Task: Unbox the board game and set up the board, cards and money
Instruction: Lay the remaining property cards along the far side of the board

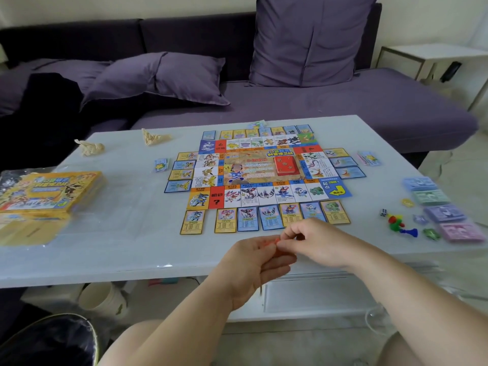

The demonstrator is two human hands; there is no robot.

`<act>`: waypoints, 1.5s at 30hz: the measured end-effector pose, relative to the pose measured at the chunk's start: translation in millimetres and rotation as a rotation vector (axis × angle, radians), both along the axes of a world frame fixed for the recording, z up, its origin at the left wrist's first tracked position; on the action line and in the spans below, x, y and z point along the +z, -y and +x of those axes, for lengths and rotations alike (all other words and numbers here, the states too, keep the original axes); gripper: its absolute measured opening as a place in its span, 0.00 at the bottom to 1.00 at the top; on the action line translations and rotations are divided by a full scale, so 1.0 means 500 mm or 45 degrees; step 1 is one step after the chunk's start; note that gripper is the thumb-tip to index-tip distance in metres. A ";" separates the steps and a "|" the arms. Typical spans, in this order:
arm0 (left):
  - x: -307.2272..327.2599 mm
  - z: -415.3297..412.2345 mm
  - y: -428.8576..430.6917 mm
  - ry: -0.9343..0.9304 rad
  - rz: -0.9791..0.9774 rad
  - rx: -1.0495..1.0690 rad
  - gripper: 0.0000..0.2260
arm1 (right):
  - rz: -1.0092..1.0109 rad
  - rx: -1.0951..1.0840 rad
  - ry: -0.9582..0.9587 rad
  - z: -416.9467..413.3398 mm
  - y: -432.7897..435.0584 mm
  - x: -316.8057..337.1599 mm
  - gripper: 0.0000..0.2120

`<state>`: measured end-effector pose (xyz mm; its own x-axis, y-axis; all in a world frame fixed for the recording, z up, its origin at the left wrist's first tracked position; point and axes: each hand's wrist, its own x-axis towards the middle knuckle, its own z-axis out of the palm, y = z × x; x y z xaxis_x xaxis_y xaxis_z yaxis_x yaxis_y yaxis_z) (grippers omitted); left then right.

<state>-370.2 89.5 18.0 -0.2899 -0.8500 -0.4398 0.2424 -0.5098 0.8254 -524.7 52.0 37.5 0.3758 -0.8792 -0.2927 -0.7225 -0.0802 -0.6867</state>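
The board (264,167) lies mid-table, with cards (248,219) lined up just outside all 4 sides and a red deck (286,165) on its centre. 4 stacks of money (445,213) sit along the right edge of the table (118,233), with pawns (398,224) and a die (383,212) beside them. The box (47,196) is at the left edge. Over the near edge, the left hand (253,260) and right hand (317,241) meet, their curled fingers pinching a small orange piece (277,241).

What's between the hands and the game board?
A row of property cards, past the left hand and right hand, edging the game board; head view.
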 end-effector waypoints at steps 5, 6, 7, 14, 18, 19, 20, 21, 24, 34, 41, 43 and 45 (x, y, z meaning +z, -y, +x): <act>0.003 -0.005 0.001 0.169 -0.110 0.039 0.11 | 0.066 -0.091 0.135 -0.007 0.008 -0.001 0.07; 0.006 -0.004 0.004 0.145 -0.099 0.081 0.11 | 0.053 -0.175 0.224 -0.011 0.014 -0.002 0.06; 0.009 -0.002 0.007 0.105 -0.079 0.132 0.10 | 0.014 -0.270 0.289 -0.016 0.020 -0.002 0.05; 0.011 0.020 0.022 -0.134 0.076 0.436 0.06 | -0.156 -0.297 0.054 -0.033 0.041 -0.025 0.04; 0.010 0.024 0.023 -0.121 0.109 0.494 0.05 | -0.194 -0.317 0.030 -0.019 0.042 -0.040 0.02; 0.009 0.024 0.023 -0.112 0.113 0.500 0.05 | -0.188 -0.318 0.016 -0.015 0.041 -0.043 0.03; 0.008 0.025 0.023 -0.100 0.117 0.503 0.05 | -0.181 -0.314 0.008 -0.011 0.041 -0.047 0.03; 0.007 0.025 0.022 -0.083 0.120 0.503 0.05 | -0.180 -0.302 -0.001 -0.008 0.040 -0.050 0.03; 0.008 0.026 0.020 -0.050 0.126 0.492 0.05 | -0.224 -0.268 -0.057 0.001 0.038 -0.054 0.03; 0.016 -0.008 0.037 -0.025 0.091 0.342 0.04 | -0.403 -0.287 0.189 -0.015 0.022 -0.012 0.03; 0.037 -0.073 0.087 -0.096 0.045 0.223 0.05 | -0.333 -0.409 0.351 -0.047 0.039 -0.008 0.02; 0.042 -0.094 0.114 -0.097 0.034 0.176 0.05 | -0.282 -0.469 0.418 -0.072 0.060 -0.005 0.03; 0.048 -0.119 0.147 -0.060 -0.007 0.097 0.06 | -0.241 -0.530 0.493 -0.099 0.080 0.002 0.05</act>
